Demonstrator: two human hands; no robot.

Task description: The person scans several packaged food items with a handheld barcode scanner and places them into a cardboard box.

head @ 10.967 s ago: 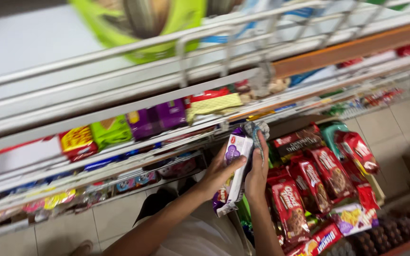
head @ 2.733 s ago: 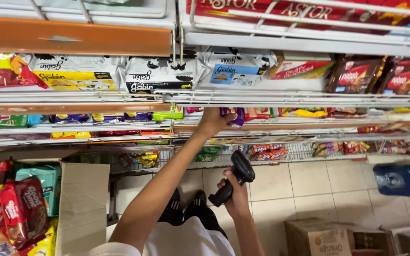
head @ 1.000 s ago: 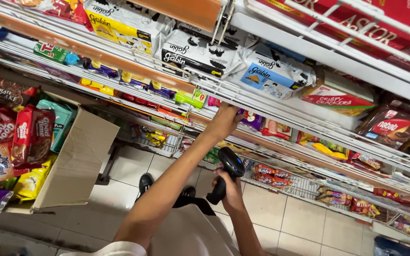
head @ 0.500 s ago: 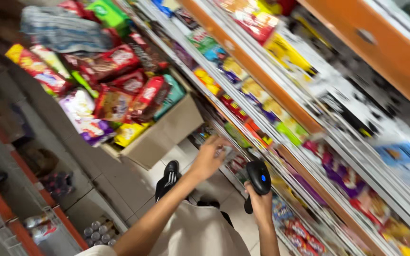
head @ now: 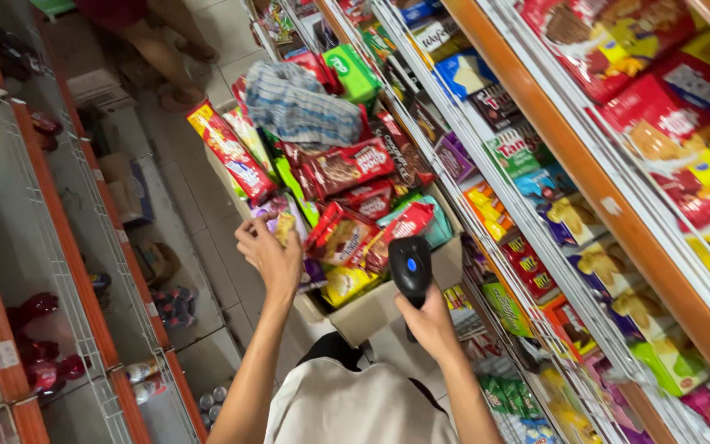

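The snack shelves [head: 585,214] fill the view from twelve to five o'clock, wire-fronted and packed tight. At the centre sits a cardboard box [head: 371,308] heaped with red biscuit packets, a folded checked cloth [head: 301,103] on top at eleven o'clock. The left hand [head: 269,251] has its grip closed on a small pale packet [head: 283,226] at the box's nine o'clock edge. The right hand [head: 429,325] is wrapped fully around a black handheld scanner [head: 410,267] (blue button up), nose toward the box. To scan cleanly, the person would best turn the packet's code flat to the scanner and hold both steady
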